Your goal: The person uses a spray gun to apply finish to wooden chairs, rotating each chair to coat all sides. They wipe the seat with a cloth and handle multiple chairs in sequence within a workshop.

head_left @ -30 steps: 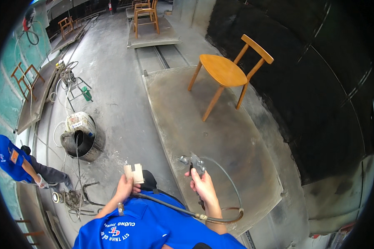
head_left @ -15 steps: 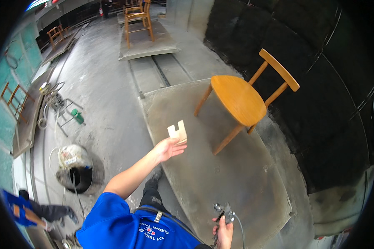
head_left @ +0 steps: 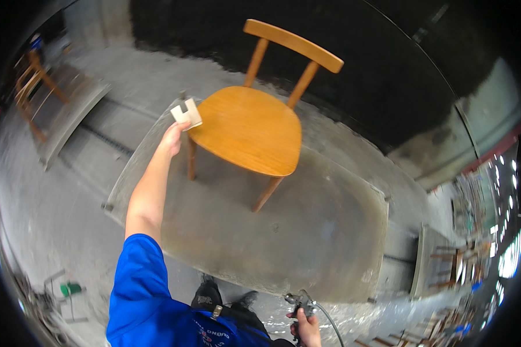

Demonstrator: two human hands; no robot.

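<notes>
Okay, left hand (head_left: 173,137) pinches notched pale piece (head_left: 194,117) at left seat edge of chair (head_left: 249,127), contact unclear; right hand (head_left: 308,331) grips spray gun (head_left: 299,301), lower right of chair. Best: piece steady, gun clear.

A: ok, what's been counted seat-wise?
B: One near chair (head_left: 249,130), at least one left chair (head_left: 37,68). The blurry far-right chairs (head_left: 457,259) can't be counted tbh.
A: Flat stuff?
B: Three are seen: near platform (head_left: 324,231), left platform (head_left: 81,104), right platform (head_left: 424,254).
A: And gear?
B: One spray gun (head_left: 299,301), one hose (head_left: 330,321), at least one notched pale piece (head_left: 186,114), one green container (head_left: 69,288). Also one left hand (head_left: 173,137), one right hand (head_left: 308,329).
</notes>
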